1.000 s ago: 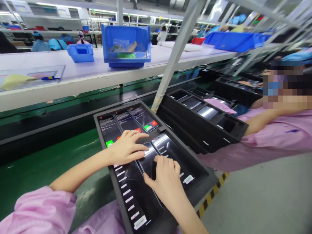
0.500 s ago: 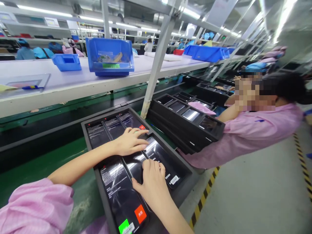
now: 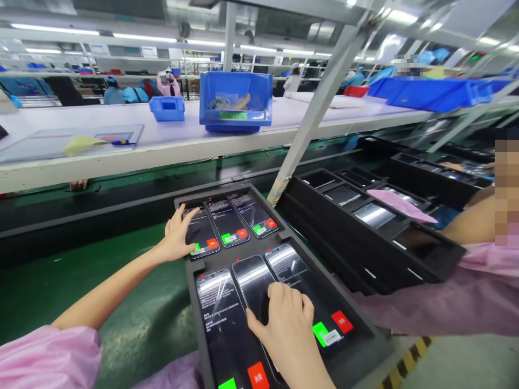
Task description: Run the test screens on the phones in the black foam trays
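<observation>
A black foam tray [image 3: 239,254] in front of me holds several smartphones in two rows. My left hand [image 3: 176,235] is open at the tray's left side, fingers spread over the edge of the back left phone [image 3: 201,229]; its thumb lies by that screen's green square. My right hand [image 3: 287,321] hovers over or rests on the front middle phone [image 3: 251,281], its fingers bent and its thumb apart; whether the fingertips touch the glass is hidden. The front left phone [image 3: 221,329] and the front right phone [image 3: 298,270] show text with green and red squares.
A grey post [image 3: 312,113] rises behind the tray. To the right stand stacked black trays [image 3: 365,237] of phones, with a co-worker's pink sleeve [image 3: 421,308] beside them. Blue bins [image 3: 237,102] sit on the white shelf [image 3: 133,162] above the green belt [image 3: 150,302].
My left hand has moved from the tray's right side to the back left phone. The front right phone now shows green and red squares. The view has swung left.
</observation>
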Action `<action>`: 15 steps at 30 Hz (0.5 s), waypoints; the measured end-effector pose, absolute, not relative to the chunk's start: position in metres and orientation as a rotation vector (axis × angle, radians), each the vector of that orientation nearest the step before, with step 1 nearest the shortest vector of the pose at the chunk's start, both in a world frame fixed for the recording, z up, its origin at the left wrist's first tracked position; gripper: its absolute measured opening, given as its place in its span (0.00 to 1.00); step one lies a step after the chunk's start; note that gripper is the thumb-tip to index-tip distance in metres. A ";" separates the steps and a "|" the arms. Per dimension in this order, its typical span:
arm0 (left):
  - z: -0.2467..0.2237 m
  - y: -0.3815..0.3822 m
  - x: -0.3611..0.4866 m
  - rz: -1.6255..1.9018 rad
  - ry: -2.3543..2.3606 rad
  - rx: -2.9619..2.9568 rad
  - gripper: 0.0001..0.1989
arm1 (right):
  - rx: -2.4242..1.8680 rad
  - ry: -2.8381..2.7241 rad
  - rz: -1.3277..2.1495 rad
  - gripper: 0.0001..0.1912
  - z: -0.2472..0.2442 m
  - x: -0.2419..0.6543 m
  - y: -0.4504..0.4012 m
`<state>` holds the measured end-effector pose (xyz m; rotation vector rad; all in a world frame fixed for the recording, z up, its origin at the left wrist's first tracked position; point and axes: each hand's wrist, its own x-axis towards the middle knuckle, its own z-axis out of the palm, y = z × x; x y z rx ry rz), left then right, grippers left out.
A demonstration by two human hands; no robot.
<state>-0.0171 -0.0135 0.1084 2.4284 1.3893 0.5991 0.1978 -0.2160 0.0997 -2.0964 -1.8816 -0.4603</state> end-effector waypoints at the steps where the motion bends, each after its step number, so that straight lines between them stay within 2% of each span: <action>1: 0.110 -0.016 -0.017 0.574 1.402 2.441 0.45 | -2.087 -1.896 -0.469 0.13 0.099 0.199 -0.216; 4: 0.121 -0.021 -0.009 0.517 1.375 2.494 0.42 | -2.088 -1.907 -0.473 0.14 0.097 0.200 -0.217; 10: 0.147 -0.032 0.024 0.247 0.968 2.800 0.18 | -2.108 -1.887 -0.452 0.15 0.103 0.196 -0.217; 12: 0.151 -0.032 0.031 0.147 0.914 2.852 0.16 | -2.123 -1.857 -0.416 0.15 0.106 0.193 -0.216; 15: 0.154 -0.026 0.043 0.131 0.899 2.862 0.16 | -2.166 -1.775 -0.369 0.16 0.111 0.188 -0.214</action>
